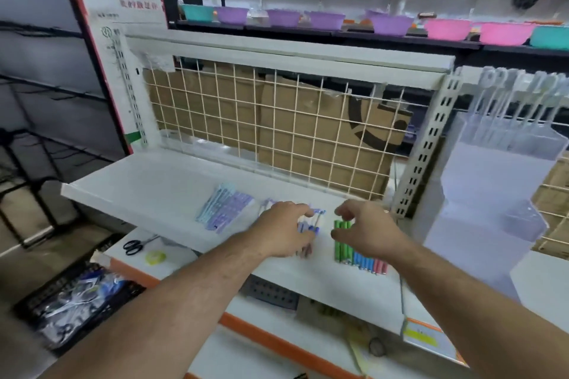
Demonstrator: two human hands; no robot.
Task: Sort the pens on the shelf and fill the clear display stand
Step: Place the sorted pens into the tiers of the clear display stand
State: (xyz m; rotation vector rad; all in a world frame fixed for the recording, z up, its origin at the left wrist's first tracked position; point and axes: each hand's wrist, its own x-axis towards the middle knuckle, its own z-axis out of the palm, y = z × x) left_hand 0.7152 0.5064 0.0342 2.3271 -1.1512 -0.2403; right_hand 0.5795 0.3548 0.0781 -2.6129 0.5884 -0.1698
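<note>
Pens are lying in loose groups near the front edge of the white shelf (160, 181), toward its right end. A pale blue and purple batch (223, 209) is furthest left, then blue-capped pens (317, 215), then green pens (340, 243), with blue pens (363, 263) and pink pens (380, 268) just beside them on the right. Our left hand (284, 229) is lying palm-down on the blue-capped pens with fingers bent over them, though through the blur we cannot tell whether it is gripping them. Our right hand (366, 229) is hovering over the green pens, thumb and fingers apart and holding nothing. We are judging this to be the gathering step, so we are aiming to close each hand round one colour only, squaring the barrels together so none is rolling off the front edge. The clear display stand (492, 169) is standing past the shelf's right end, so we are planning to carry each bundle there with its tips aligned.
</note>
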